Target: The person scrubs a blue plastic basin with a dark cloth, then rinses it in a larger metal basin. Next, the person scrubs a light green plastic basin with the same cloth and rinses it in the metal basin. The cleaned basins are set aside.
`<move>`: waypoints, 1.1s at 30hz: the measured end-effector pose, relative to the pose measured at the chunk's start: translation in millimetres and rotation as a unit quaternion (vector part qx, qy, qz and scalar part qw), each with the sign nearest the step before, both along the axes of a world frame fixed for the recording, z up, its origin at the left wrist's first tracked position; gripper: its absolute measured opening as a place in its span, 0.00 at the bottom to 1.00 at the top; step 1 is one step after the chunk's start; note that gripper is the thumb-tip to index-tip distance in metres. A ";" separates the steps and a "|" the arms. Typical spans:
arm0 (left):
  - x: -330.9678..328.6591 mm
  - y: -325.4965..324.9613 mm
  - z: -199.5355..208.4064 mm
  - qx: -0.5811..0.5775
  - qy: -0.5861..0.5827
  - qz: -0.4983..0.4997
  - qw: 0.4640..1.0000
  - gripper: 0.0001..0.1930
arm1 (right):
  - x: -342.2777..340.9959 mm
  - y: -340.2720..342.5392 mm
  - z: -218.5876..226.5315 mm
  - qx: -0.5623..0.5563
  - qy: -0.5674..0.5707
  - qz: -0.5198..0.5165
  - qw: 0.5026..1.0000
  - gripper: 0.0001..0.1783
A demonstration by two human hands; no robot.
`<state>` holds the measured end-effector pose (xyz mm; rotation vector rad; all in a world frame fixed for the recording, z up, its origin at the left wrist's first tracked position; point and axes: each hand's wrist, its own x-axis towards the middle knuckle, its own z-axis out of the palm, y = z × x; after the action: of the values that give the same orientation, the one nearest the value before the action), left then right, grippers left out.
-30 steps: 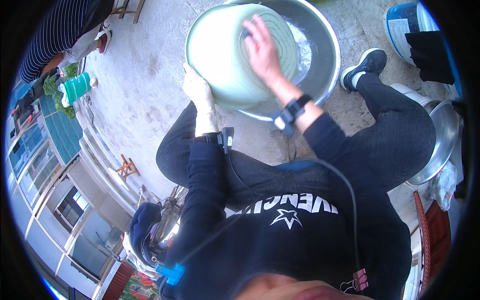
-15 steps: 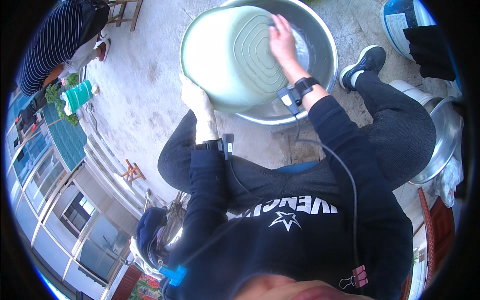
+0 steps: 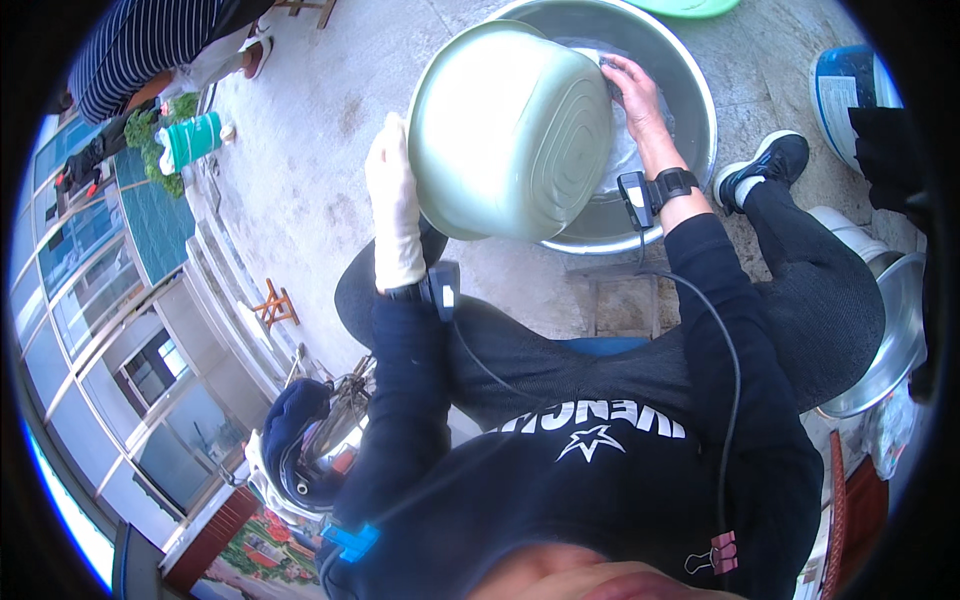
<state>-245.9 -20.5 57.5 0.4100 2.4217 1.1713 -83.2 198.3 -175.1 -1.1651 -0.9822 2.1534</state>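
Note:
A pale green plastic basin (image 3: 500,130) is tilted on its side over a large metal basin (image 3: 690,120), its ridged underside turned to the right. My left hand (image 3: 393,200), in a whitish glove, grips the green basin's rim at the left. My bare right hand (image 3: 640,100) is at the far right of the green basin, beside its base. Its fingers are bent round a small greyish thing (image 3: 607,64) that is mostly hidden. Behind the green basin, part of the metal basin's inside shows something shiny and clear.
A bright green plastic rim (image 3: 690,6) shows at the far edge. A blue-and-white bucket (image 3: 850,100) stands at the far right, with stacked metal bowls (image 3: 890,330) nearer. At the left are a small wooden stool (image 3: 275,304), a green container (image 3: 192,140) and another person in striped clothing (image 3: 140,60).
The green basin has turned, so its underside faces further right. My right hand has slid off the base to its far right edge. The view has shifted slightly.

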 end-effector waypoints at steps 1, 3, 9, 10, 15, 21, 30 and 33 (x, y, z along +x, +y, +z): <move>-5.1 3.4 0.9 0.011 0.018 -0.017 1.000 0.21 | -3.9 1.2 0.6 0.015 0.039 0.025 0.999 0.17; -11.4 9.2 -3.1 -0.041 0.050 -0.020 0.998 0.24 | -7.4 3.0 -4.2 0.024 0.044 0.007 0.999 0.18; -3.1 11.0 -13.7 0.005 0.034 0.038 0.999 0.24 | 36.3 -28.5 -61.6 0.398 -0.436 0.002 0.807 0.28; 0.4 13.3 -15.3 0.020 0.036 0.014 0.999 0.24 | 49.9 -42.7 -72.2 0.418 -0.441 0.101 0.788 0.31; 10.6 27.5 -19.9 0.038 0.048 -0.025 0.998 0.26 | 81.8 -98.6 -85.8 0.264 -0.367 0.428 0.783 0.23; -3.4 42.6 -28.7 0.015 0.030 -0.010 0.999 0.24 | 43.3 -70.9 10.3 0.155 -0.186 -0.106 0.964 0.19; -8.3 49.3 -37.2 0.000 0.028 -0.017 0.999 0.26 | -27.4 -98.9 142.2 0.554 -0.090 -0.066 0.825 0.11; -1.8 41.5 -41.9 0.005 0.032 -0.035 0.999 0.26 | -43.2 -69.5 134.2 0.433 -0.044 -0.132 0.891 0.07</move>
<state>-247.7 20.9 15.6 0.5390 2.4364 1.1576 -126.4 128.8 -40.9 -0.8617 -1.4964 1.2028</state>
